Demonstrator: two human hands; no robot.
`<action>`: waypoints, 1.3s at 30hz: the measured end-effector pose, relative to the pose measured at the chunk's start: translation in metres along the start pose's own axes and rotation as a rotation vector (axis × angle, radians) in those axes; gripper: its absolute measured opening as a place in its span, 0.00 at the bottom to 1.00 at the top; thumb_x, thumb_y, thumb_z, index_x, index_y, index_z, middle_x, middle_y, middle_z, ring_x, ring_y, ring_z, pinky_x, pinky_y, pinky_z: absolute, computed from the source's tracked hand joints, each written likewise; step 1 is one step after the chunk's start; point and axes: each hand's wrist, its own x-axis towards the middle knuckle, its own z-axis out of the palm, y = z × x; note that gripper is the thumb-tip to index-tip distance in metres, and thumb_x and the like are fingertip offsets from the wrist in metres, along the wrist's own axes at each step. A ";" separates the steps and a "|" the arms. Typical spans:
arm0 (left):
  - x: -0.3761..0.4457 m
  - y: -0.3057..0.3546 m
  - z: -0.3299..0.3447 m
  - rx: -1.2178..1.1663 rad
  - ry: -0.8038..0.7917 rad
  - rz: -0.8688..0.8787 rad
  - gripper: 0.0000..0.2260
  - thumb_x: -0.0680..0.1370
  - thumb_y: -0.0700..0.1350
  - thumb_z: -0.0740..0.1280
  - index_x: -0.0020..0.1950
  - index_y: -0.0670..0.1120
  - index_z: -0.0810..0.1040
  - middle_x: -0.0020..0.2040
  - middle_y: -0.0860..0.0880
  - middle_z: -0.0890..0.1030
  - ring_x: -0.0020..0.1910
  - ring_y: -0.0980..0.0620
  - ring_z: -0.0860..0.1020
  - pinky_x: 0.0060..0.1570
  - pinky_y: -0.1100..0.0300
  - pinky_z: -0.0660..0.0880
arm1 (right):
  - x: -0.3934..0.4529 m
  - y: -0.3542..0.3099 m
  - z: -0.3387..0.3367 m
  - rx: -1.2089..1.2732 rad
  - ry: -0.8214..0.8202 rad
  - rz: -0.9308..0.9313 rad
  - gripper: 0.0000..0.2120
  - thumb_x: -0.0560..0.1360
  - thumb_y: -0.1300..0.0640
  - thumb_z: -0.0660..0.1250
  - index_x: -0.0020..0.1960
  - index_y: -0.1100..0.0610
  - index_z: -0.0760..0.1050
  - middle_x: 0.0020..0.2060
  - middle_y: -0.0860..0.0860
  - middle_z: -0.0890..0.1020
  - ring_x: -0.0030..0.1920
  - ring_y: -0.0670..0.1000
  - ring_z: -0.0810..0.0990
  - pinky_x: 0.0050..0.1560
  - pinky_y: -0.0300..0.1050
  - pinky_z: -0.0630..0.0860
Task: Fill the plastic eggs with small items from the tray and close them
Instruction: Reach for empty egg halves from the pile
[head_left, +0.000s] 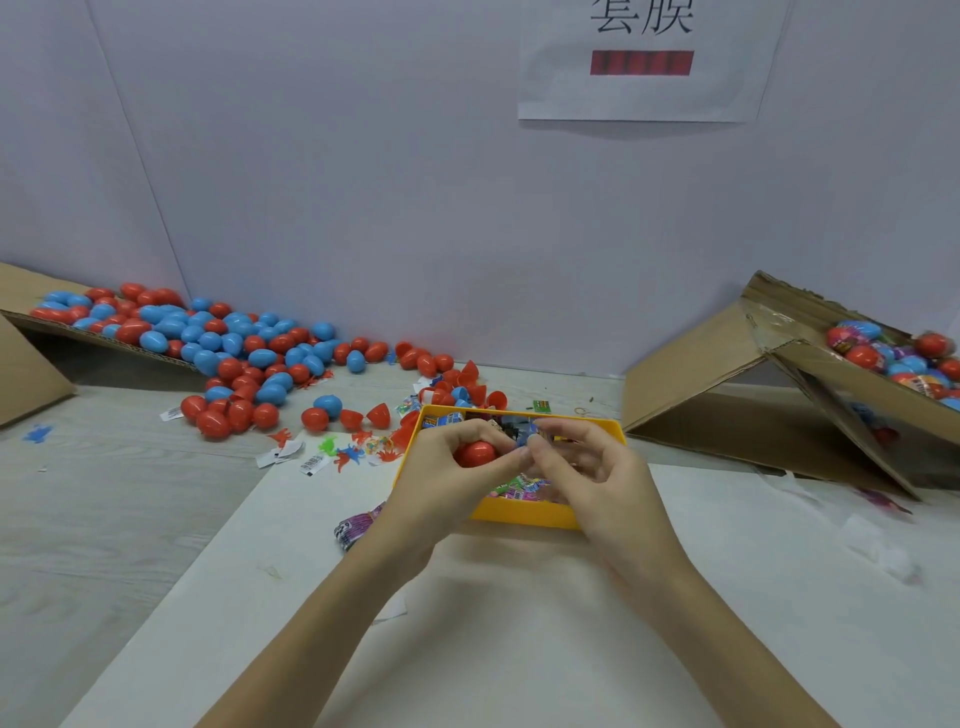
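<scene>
Over the yellow tray (524, 514), my left hand (447, 467) grips a red plastic egg half (475, 453). Right beside it, my right hand (587, 467) pinches a small blue item (527, 437) at its fingertips, close to the red half. The tray holds several small wrapped items (514, 488), partly hidden under both hands. Whether the blue piece is an egg half or a toy I cannot tell.
A heap of red and blue eggs (228, 348) spills from a cardboard flap at the left. Loose egg halves (457, 387), small toys and paper slips lie behind the tray. A tilted cardboard box (779, 384) at the right holds wrapped eggs (904, 358). A purple packet (356, 527) lies left of the tray.
</scene>
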 end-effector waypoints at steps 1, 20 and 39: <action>-0.001 -0.001 -0.001 0.103 -0.013 0.064 0.04 0.73 0.49 0.78 0.44 0.50 0.86 0.41 0.57 0.84 0.45 0.61 0.81 0.42 0.69 0.76 | 0.001 -0.002 -0.003 -0.110 -0.023 -0.073 0.10 0.77 0.56 0.74 0.58 0.50 0.83 0.47 0.47 0.87 0.51 0.46 0.86 0.46 0.40 0.83; -0.005 -0.001 -0.003 0.775 -0.095 0.504 0.07 0.80 0.43 0.71 0.57 0.46 0.82 0.52 0.53 0.77 0.52 0.56 0.74 0.50 0.64 0.74 | 0.002 0.001 -0.013 -0.776 -0.094 -0.394 0.06 0.76 0.57 0.76 0.52 0.49 0.85 0.45 0.41 0.85 0.49 0.41 0.82 0.49 0.32 0.77; -0.005 0.002 0.001 0.216 -0.107 0.172 0.13 0.79 0.46 0.71 0.63 0.46 0.78 0.59 0.49 0.79 0.52 0.54 0.83 0.52 0.59 0.82 | 0.005 -0.003 -0.019 -0.335 0.100 -0.014 0.06 0.76 0.49 0.73 0.49 0.49 0.87 0.38 0.43 0.88 0.43 0.42 0.86 0.42 0.38 0.82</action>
